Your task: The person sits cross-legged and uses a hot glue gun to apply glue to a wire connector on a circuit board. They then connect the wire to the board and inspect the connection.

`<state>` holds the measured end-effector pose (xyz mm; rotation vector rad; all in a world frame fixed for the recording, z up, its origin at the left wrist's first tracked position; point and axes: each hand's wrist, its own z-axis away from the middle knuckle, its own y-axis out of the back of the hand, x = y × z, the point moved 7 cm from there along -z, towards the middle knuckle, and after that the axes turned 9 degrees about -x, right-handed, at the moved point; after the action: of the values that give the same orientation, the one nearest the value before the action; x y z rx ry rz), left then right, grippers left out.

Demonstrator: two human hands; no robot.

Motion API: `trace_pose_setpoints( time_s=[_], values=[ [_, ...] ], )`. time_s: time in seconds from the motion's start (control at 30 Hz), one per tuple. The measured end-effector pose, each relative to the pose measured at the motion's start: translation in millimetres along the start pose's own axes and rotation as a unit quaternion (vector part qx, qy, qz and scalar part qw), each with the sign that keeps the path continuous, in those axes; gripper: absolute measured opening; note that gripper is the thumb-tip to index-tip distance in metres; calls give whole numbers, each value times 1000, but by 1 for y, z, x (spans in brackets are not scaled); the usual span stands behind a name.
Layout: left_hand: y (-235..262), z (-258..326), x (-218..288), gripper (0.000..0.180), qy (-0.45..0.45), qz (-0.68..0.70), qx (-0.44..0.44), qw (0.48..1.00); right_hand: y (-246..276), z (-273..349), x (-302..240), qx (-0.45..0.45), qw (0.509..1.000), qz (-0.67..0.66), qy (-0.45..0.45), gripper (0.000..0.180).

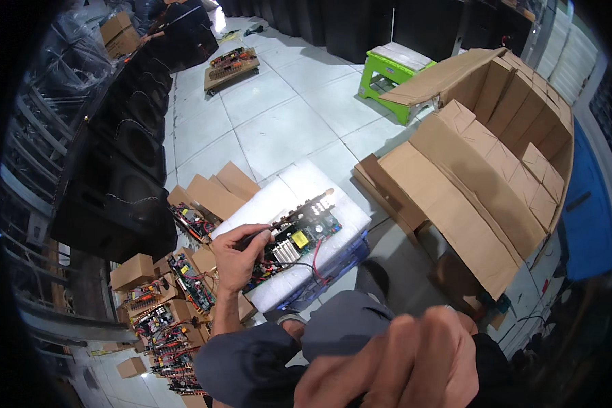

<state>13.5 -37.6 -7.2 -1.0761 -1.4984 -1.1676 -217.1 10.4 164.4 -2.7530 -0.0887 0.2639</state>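
Note:
A green circuit board [309, 234] lies on a white foam block [268, 197] in front of me. It carries a yellow transformer, a silver finned heatsink, red and black wires, and a dark panel along its far edge. My left hand [238, 258] pinches the left end of that panel between thumb and fingers. Close to the camera, at the lower edge, my right hand [401, 367] is raised over my lap with its fingers curled in. It is slightly blurred, and whatever it may hold is hidden. A blue crate [326, 275] sits under the foam.
Several similar boards [163, 333] and small cartons [132, 272] crowd the floor at left. Black speaker cabinets [109, 197] line the left side. A large open carton [455, 211] holding brown boxes stands right, near a green step stool [387, 78]. Another person [180, 30] bends at the far left.

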Motion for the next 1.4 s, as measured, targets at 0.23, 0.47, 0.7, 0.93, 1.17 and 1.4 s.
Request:
trace_pose_setpoints(
  time_s=[0.23, 0.47, 0.7, 0.93, 1.17, 1.4],
  values=[
    [-8, -6, 2, 14, 7, 4, -13, 1000, 17, 33, 4, -2, 993, -35, -113, 34],
    [-5, -4, 2, 15, -13, 7, -5, 1000, 0, 114, -3, 116, 977, -128, -124, 28],
    [-6, -3, 1, 14, 5, 26, -11, 1000, 37, 51, -13, 107, 967, 32, -228, 12],
    [-1, -2, 2, 13, -16, 5, 10, 1000, 19, 23, 1, -45, 996, -21, -75, 53],
    [-4, -3, 2, 12, 5, 6, -8, 1000, 45, 39, -15, 107, 942, 159, -275, 19],
    [-4, -2, -2, 15, 20, 32, -22, 999, 24, 35, 20, -101, 796, 477, -358, 12]
  ],
)
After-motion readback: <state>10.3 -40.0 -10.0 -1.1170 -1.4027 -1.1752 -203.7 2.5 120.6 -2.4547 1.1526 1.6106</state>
